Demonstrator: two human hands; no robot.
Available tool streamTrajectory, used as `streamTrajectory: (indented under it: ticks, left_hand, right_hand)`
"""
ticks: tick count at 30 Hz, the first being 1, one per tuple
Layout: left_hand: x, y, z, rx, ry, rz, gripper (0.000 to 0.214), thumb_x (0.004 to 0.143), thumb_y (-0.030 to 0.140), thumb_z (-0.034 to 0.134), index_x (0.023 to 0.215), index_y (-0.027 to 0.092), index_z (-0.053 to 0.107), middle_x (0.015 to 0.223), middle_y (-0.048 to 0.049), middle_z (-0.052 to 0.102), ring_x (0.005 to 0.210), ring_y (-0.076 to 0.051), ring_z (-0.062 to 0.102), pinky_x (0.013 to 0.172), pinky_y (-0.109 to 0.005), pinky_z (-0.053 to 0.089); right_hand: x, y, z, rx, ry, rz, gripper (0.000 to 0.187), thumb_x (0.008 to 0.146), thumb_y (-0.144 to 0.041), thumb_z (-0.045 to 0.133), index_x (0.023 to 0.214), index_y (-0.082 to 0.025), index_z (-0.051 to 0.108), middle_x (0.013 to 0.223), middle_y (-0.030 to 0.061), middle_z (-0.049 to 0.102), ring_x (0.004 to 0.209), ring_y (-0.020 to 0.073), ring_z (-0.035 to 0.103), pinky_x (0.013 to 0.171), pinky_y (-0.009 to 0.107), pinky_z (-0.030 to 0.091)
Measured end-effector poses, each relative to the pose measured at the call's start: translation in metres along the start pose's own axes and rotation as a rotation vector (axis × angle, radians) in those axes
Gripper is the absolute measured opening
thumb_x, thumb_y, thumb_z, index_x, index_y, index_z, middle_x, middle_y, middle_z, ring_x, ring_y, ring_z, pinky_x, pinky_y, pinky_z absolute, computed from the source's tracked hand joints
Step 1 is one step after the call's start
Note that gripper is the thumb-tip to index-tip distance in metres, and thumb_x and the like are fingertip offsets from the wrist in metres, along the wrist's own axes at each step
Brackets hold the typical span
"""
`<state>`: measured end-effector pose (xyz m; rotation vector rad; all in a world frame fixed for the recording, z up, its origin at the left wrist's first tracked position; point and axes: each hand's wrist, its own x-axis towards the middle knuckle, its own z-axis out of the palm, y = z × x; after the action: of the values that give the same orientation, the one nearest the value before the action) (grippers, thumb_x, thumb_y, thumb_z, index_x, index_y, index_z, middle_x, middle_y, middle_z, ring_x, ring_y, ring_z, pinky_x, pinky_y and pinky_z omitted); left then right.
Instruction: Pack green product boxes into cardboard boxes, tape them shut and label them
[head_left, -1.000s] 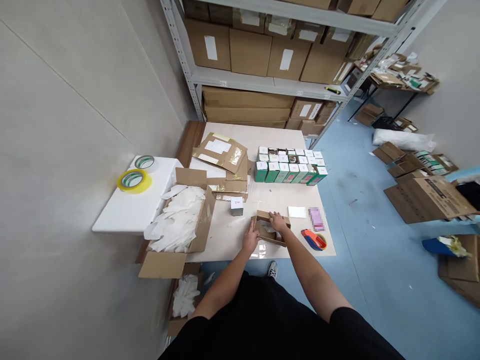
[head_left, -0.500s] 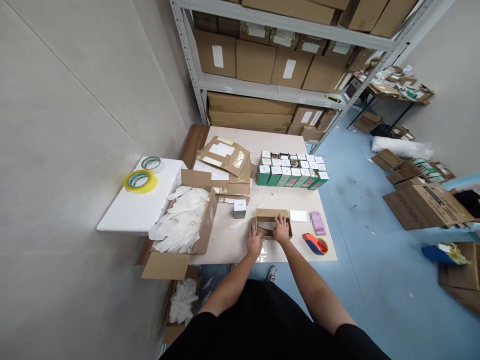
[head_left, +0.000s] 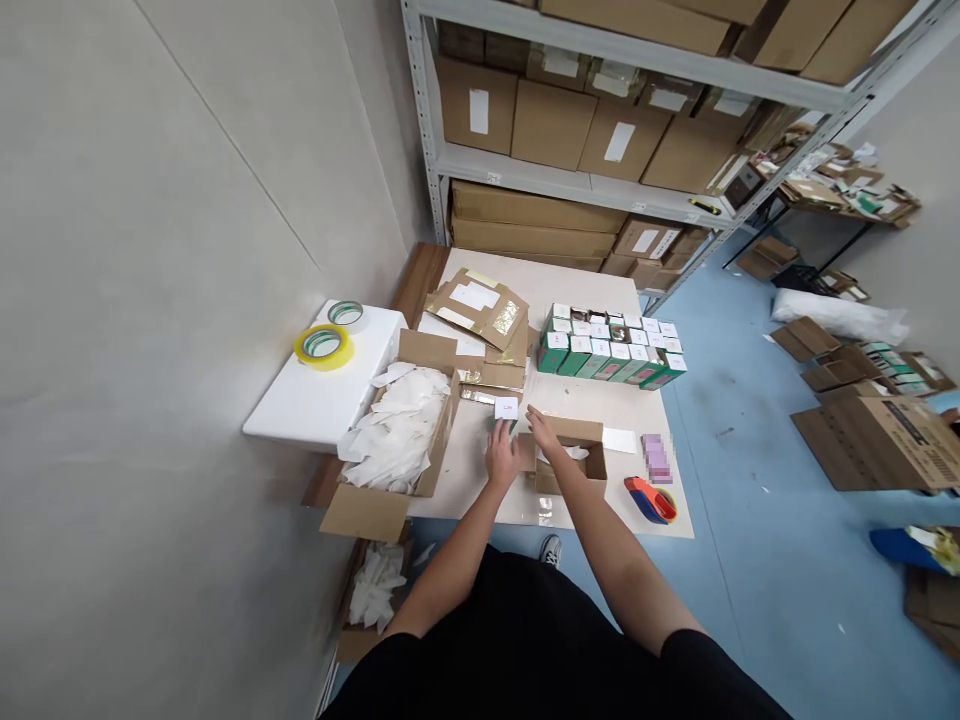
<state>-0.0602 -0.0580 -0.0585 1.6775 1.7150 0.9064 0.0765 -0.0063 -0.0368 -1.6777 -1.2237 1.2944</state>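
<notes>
A small green box with a white top [head_left: 506, 408] stands on the table. My left hand [head_left: 501, 458] reaches to its near side, fingers stretched out and covering its lower front; whether they touch it I cannot tell. My right hand [head_left: 542, 432] hovers to the right of the small box, fingers extended, holding nothing. Below and right of it stands an open brown carton [head_left: 594, 462] with some white paper strips [head_left: 574, 453] inside. My right wrist and forearm pass over the carton's left part.
Left is a large carton of white paper strips [head_left: 405, 425], beside tape rolls [head_left: 324, 347] on a white surface. Rows of green boxes [head_left: 611, 350] stand at the back right. Flattened cardboard [head_left: 480, 305], a tape dispenser [head_left: 651, 500] and a white card [head_left: 619, 441] lie around. Shelving rises behind.
Both hands have left the open carton and moved up and left toward the small green box. The camera view has shifted left, so the scene sits further right.
</notes>
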Motion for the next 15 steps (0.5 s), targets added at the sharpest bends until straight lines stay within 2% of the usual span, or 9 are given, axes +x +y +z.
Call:
streamTrajectory:
  ticks: [2,6,10,12,15]
  left_hand:
    - [0.026,-0.005,-0.013,-0.022,0.052,-0.070,0.055,0.099,0.030,0.047,0.153,0.021,0.046,0.160,-0.0113,0.043,0.148,-0.029,0.040,0.120,-0.045,0.037]
    - [0.065,-0.020,-0.033,-0.135,0.025,-0.240,0.057,0.101,0.037,0.045,0.155,0.018,0.044,0.153,-0.0133,0.053,0.142,-0.025,0.049,0.117,-0.037,0.039]
    - [0.077,-0.033,-0.043,-0.118,-0.005,-0.327,0.071,0.093,0.046,0.062,0.155,0.017,0.043,0.141,-0.0162,0.063,0.131,-0.029,0.059,0.107,-0.037,0.046]
    - [0.077,-0.036,-0.047,-0.062,-0.020,-0.346,0.079,0.087,0.043,0.068,0.157,0.016,0.041,0.133,-0.0167,0.067,0.123,-0.030,0.063,0.102,-0.037,0.049]
    - [0.079,-0.034,-0.056,-0.008,-0.023,-0.366,0.078,0.085,0.038,0.070,0.156,0.017,0.045,0.123,-0.0158,0.071,0.114,-0.031,0.068,0.097,-0.038,0.051]
  right_hand:
    - [0.004,-0.004,0.015,0.083,-0.037,0.046,0.055,0.100,-0.050,0.042,0.150,-0.030,0.053,0.153,0.0038,0.055,0.139,0.0214,0.052,0.109,0.040,0.048]
    - [0.007,-0.009,0.042,0.211,-0.098,0.134,0.055,0.100,-0.047,0.041,0.151,-0.030,0.051,0.153,0.0034,0.055,0.139,0.0212,0.053,0.107,0.042,0.050]
    - [0.005,-0.010,0.062,0.331,-0.137,0.133,0.056,0.096,-0.048,0.047,0.149,-0.032,0.053,0.156,0.0024,0.051,0.143,0.0224,0.050,0.109,0.043,0.050]
    - [0.004,-0.010,0.067,0.346,-0.156,0.114,0.055,0.094,-0.048,0.051,0.146,-0.032,0.056,0.156,0.0021,0.051,0.144,0.0225,0.049,0.110,0.042,0.049]
    - [0.008,-0.007,0.068,0.314,-0.202,0.115,0.052,0.092,-0.049,0.054,0.141,-0.030,0.061,0.153,0.0044,0.055,0.139,0.0242,0.054,0.109,0.043,0.050]
